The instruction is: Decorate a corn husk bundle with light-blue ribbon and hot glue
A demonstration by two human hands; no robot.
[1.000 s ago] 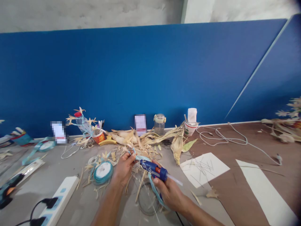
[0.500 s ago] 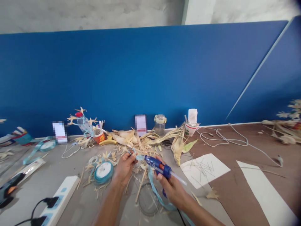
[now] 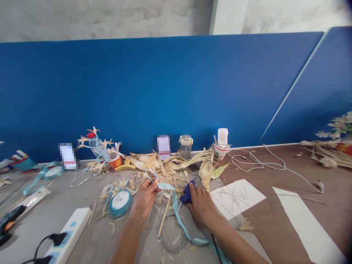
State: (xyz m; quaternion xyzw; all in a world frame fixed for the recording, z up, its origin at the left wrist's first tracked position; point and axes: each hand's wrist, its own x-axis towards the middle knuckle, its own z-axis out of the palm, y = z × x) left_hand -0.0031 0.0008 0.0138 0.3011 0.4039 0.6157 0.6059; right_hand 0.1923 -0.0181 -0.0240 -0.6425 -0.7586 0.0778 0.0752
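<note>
My left hand is closed in a pinch on the end of a light blue ribbon, which trails down and right across the table. My right hand wraps around a blue glue gun, now tipped down against the table among dry corn husks; most of the gun is hidden under the hand. A spool of teal ribbon lies just left of my left hand.
A white power strip with a black plug lies at front left. Along the blue partition stand a jar, paper cups and husk flowers. White cable and white paper sheets lie right.
My right hand has lowered the glue gun from beside the ribbon down to the table, turning it over. My left hand keeps its pinch on the ribbon. The view shifted slightly.
</note>
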